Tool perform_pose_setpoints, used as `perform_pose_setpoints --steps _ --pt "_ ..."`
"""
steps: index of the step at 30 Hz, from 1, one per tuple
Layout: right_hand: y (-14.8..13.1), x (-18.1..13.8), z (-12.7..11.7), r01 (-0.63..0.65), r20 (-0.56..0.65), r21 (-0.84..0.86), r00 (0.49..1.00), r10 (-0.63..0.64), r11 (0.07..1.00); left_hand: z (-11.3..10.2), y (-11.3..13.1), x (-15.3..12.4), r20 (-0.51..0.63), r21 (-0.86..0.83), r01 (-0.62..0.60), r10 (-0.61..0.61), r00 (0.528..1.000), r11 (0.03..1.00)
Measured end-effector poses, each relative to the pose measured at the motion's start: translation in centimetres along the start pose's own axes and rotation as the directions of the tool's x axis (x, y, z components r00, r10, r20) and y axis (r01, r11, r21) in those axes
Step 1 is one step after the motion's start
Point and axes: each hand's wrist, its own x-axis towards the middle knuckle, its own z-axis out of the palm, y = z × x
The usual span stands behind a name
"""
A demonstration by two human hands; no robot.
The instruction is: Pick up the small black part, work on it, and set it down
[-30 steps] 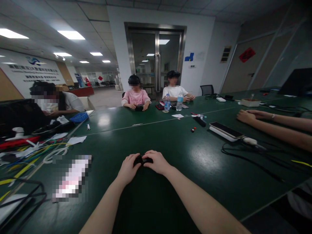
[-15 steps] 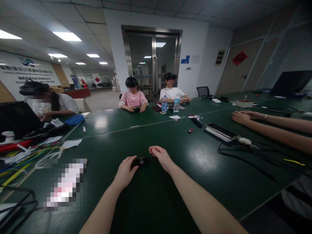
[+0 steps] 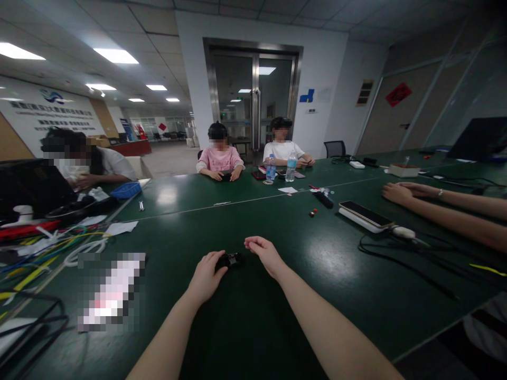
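On the green table in front of me, my left hand (image 3: pixel 206 272) grips a small black device (image 3: pixel 233 259) by its left end, thumb on the near side and fingers on the far side. Silvery details show on the device's exposed top, but its exact kind is not clear. My right hand (image 3: pixel 264 257) is held just right of the device, apart from it. Its fingers are curled and pressed together toward the thumb. Whatever they may hold is too small or hidden to make out.
Left of my arms lies a blurred-out flat object (image 3: pixel 113 293), beside tangled cables (image 3: pixel 43 264). To the right are a phone on a white block (image 3: pixel 366 216), a black cable (image 3: pixel 407 272) and another person's hands (image 3: pixel 400 192). Two water bottles (image 3: pixel 290 168) stand across the table, near seated people.
The view has turned slightly left, so the room and table items sit a little farther right. Both hands keep nearly the same pose around the black device.
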Motion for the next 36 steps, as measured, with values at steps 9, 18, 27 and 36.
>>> perform_pose_setpoints --steps 9,18,27,36 --pt "-0.34 -0.23 -0.04 -0.008 0.003 -0.034 1.0 0.008 0.999 0.0 -0.03 0.0 0.001 0.002 -0.004 0.004 1.0 1.0" --pt "-0.43 -0.21 0.05 0.0 -0.004 -0.002 1.0 0.0 1.0 0.07 -0.06 0.07 -0.017 0.03 -0.029 0.029 0.999 0.999" --pt "-0.48 -0.31 -0.04 0.001 0.008 0.001 1.0 -0.001 1.0 -0.04 0.04 -0.03 -0.009 0.005 -0.02 0.02 1.0 1.0" --pt "-0.81 -0.59 0.02 -0.006 0.007 -0.043 1.0 0.007 0.999 0.21 -0.26 0.12 -0.015 0.004 -0.008 0.008 1.0 1.0"
